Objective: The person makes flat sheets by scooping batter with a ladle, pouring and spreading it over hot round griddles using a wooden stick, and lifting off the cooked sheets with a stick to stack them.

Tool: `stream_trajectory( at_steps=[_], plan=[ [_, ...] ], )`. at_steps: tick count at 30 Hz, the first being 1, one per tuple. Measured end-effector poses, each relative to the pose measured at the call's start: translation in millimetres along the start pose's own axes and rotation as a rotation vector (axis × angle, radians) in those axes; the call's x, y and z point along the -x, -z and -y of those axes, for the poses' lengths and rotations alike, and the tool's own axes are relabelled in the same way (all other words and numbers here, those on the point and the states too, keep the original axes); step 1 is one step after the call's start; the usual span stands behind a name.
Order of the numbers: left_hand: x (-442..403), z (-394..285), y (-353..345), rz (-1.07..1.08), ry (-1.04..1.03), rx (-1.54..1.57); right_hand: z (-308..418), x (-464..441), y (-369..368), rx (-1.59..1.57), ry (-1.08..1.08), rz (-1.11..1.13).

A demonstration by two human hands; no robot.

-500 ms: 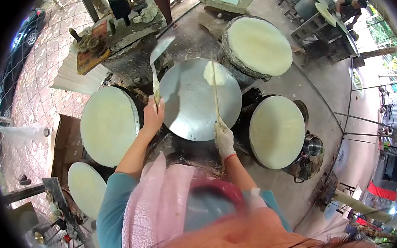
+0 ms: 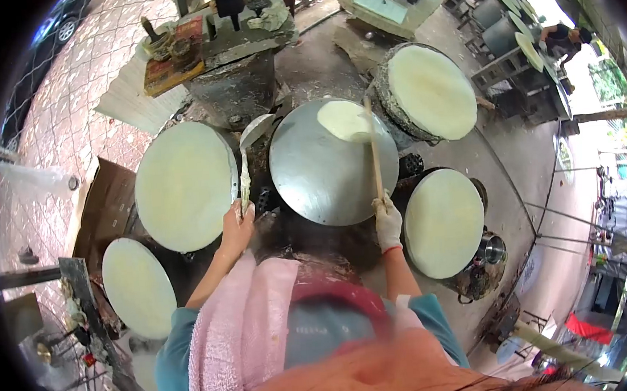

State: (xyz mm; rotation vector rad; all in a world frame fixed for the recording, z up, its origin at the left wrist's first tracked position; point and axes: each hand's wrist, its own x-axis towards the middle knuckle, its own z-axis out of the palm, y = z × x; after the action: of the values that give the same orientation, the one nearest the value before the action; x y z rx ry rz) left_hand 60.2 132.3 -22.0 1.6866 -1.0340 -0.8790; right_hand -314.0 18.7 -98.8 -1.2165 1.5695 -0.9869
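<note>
My bare left hand [image 2: 237, 226] is wrapped round the batter-coated handle of a ladle [image 2: 254, 132], whose bowl points up beside the griddle's left edge. My right hand [image 2: 387, 223], in a whitish glove, grips a thin wooden batter spreader [image 2: 376, 160]. The spreader reaches across the right side of a round metal griddle [image 2: 320, 184], its far end by the right edge of a pale batter pool [image 2: 341, 119]. That pool lies near the griddle's far rim; the rest of the plate shows bare metal.
Pale discs cover several round plates around me: a large left one [image 2: 186, 186], a lower left one [image 2: 138, 288], a far right one [image 2: 431, 93] and a near right one [image 2: 445, 222]. Behind stands a cluttered block [image 2: 232, 77]. Another person [image 2: 564, 38] is at the far right.
The batter pool has grown wider. My right hand has moved the spreader rightward over the griddle. The ladle has come lower, nearer the griddle's left edge. The whole view has shifted slightly.
</note>
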Motion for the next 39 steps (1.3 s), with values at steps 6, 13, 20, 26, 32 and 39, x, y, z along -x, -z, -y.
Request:
stream_trajectory(
  at_steps=[6,13,20,26,32,39],
  plan=[
    [24,-23,-9,-0.035,0.085,-0.211,54,3,-24,-0.201,-0.350,0.497],
    [56,-33,-26,-0.117,0.259,-0.226,44,-60,36,-0.088,-0.324,0.532],
    [79,-37,-51,-0.226,0.278,-0.215,37,-103,56,-0.104,0.040,0.644],
    [93,-44,-63,-0.277,0.367,-0.225,58,-107,46,0.115,-0.389,0.940],
    [100,-51,-65,-0.308,0.307,-0.342,29,-169,62,0.004,-0.075,0.831],
    [118,-43,-69,-0.347,0.392,-0.366,76,-142,70,0.295,-0.358,1.144]
  ],
)
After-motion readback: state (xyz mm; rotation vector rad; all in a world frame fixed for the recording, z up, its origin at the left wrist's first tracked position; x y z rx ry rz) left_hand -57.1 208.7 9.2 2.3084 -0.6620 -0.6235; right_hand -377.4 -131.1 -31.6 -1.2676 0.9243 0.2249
